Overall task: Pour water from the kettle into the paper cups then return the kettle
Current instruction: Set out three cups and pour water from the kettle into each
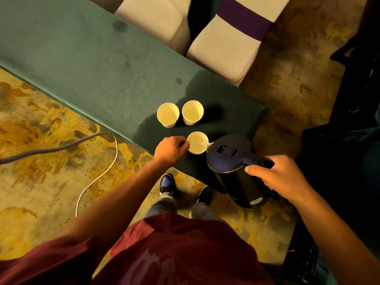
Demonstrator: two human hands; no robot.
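My right hand [281, 177] has a closed grip round the handle of the dark electric kettle [230, 155], which is tipped with its spout over the rim of the nearest paper cup [197, 142]. My left hand [171, 150] pinches that cup's near rim to steady it. I judge the kettle heavy with water, rigid, best held high on the handle; the cup is light, thin-walled and easily crushed or tipped. Two more paper cups [168, 114] stand just beyond on the green-covered worktop [92, 68], side by side. A cable [96, 177] trails on the floor.
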